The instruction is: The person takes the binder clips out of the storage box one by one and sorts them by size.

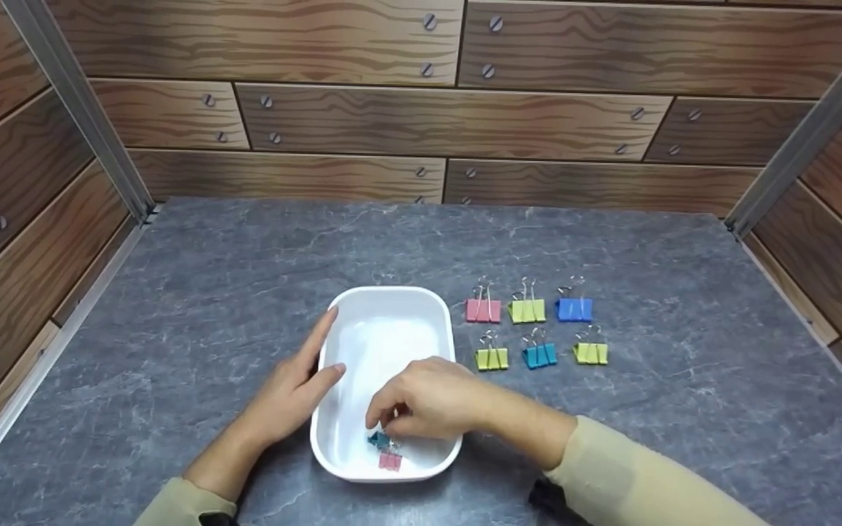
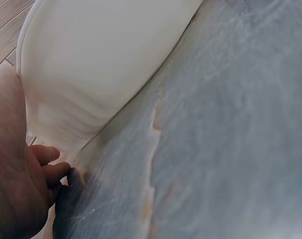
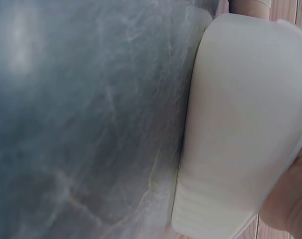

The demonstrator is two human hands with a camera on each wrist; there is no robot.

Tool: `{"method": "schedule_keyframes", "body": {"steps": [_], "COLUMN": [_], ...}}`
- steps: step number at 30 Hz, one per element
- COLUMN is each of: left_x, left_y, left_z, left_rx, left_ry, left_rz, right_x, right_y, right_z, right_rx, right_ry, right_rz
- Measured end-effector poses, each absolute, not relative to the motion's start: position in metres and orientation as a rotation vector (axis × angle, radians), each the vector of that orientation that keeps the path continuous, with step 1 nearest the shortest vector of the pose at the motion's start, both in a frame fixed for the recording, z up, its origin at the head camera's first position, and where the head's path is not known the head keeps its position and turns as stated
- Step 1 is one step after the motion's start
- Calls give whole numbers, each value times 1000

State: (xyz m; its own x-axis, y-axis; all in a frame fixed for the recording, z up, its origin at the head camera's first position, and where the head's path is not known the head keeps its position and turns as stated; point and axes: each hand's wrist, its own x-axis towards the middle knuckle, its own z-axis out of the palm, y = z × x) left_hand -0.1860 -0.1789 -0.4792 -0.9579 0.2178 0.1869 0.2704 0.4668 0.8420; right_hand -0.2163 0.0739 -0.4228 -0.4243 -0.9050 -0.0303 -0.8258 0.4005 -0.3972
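A white tray (image 1: 386, 475) stands on the table with a small teal binder clip (image 1: 378, 440) and a small pink binder clip (image 1: 390, 462) at its near end. My left hand (image 1: 291, 391) holds the tray's left wall, thumb over the rim and fingers along the outside. In the left wrist view, that hand (image 2: 14, 164) lies against the outer wall. My right hand (image 1: 428, 398) reaches over the right rim, fingers bent down just above the teal clip. Whether its fingertips pinch a clip is hidden. The right wrist view shows mostly the tray's outer wall (image 3: 240, 114).
Two rows of larger binder clips stand right of the tray. The back row has pink (image 1: 483, 310), yellow-green (image 1: 527, 311) and blue (image 1: 574, 310); the front row has yellow-green (image 1: 492, 359), teal (image 1: 539, 356) and yellow-green (image 1: 591, 353). Wood-patterned panels (image 1: 450, 120) enclose the grey table (image 1: 245, 248).
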Motion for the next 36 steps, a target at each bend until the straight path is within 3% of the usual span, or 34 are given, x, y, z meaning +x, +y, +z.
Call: {"method": "schedule_keyframes", "body": {"steps": [36], "left_x": [-186], "left_y": [-178], "left_z": [-478], "left_rx": [-460], "left_ry": [-2642], "left_rz": [-1570], "right_x": [-210], "right_y": [75], "right_z": [-430], "right_rx": [-1445], "right_ry": [2609], "right_rz": [-880]}}
